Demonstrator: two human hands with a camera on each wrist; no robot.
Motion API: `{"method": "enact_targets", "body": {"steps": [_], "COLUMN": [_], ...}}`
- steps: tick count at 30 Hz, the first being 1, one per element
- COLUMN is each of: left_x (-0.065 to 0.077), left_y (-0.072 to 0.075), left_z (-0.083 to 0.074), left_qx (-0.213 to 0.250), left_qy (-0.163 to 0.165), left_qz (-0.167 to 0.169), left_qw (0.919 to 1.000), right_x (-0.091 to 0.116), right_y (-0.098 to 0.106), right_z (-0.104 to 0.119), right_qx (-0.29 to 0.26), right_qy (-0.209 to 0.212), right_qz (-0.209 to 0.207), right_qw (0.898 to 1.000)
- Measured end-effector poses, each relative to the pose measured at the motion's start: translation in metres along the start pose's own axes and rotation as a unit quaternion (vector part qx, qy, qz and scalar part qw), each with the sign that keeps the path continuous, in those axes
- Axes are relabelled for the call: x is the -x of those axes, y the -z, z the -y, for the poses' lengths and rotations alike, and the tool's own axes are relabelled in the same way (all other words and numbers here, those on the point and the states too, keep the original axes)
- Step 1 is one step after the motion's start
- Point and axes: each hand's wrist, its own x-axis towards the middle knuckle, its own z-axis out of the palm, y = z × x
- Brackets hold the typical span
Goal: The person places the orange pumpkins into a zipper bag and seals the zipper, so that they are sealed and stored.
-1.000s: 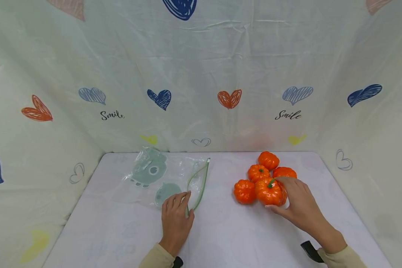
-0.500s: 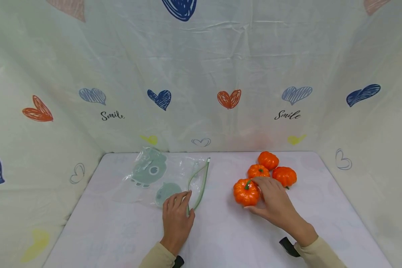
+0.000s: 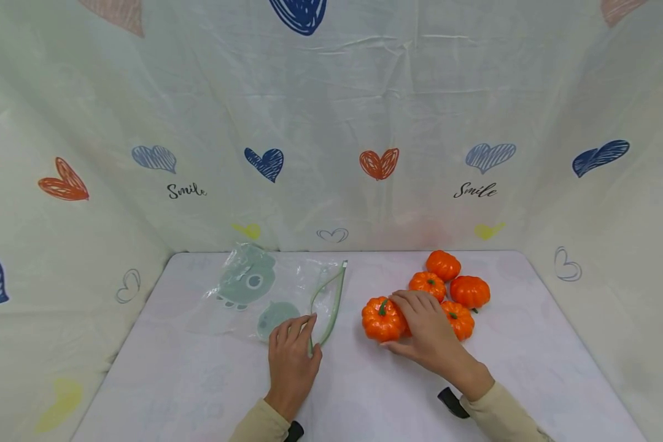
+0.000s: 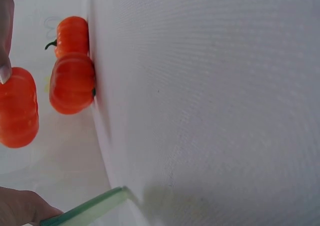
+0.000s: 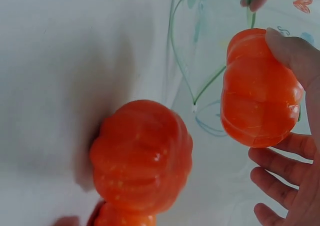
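Lower centre, I saw the left hand (image 3: 293, 361) pinch the clear bag (image 3: 279, 293). Right hand (image 3: 430, 334), half-curled, gripped an orange pumpkin (image 3: 382, 322) right of centre.

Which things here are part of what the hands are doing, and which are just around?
Part of it:
orange pumpkin in the right hand
green-edged clear bag held by the left hand
probably the other pumpkins

Just around:
white table
heart-print backdrop
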Motion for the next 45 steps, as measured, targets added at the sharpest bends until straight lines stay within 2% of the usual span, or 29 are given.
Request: {"method": "enact_targets", "body": {"steps": [9, 17, 24, 27, 34, 45], "left_x": [-0.001, -0.001, -0.002, -0.002, 0.0, 0.001], "left_y": [0.003, 0.004, 0.004, 0.004, 0.0, 0.002], "left_z": [-0.002, -0.004, -0.006, -0.006, -0.004, -0.005], "left_qx": [-0.004, -0.005, -0.008, -0.008, 0.0, 0.002], "left_qy": [0.01, 0.024, 0.024, 0.023, 0.005, -0.007], "left_qz": [0.022, 0.041, 0.046, 0.043, 0.008, -0.007], "left_qw": [0.9997, 0.9989, 0.9986, 0.9988, 1.0, 0.9999], "right_x": [-0.01, -0.022, -0.032, -0.035, -0.043, -0.049], "right_y": [-0.014, -0.029, -0.039, -0.045, -0.059, -0.083], "right_z": [0.012, 0.028, 0.04, 0.044, 0.051, 0.061], "right_qx": [-0.012, -0.028, -0.037, -0.034, -0.034, -0.015], "right_qy": [-0.005, -0.007, -0.003, -0.001, 0.002, 0.002], "right_qz": [0.029, 0.041, 0.046, 0.046, 0.049, 0.067], "right_qw": [0.999, 0.999, 0.998, 0.998, 0.998, 0.998]}}
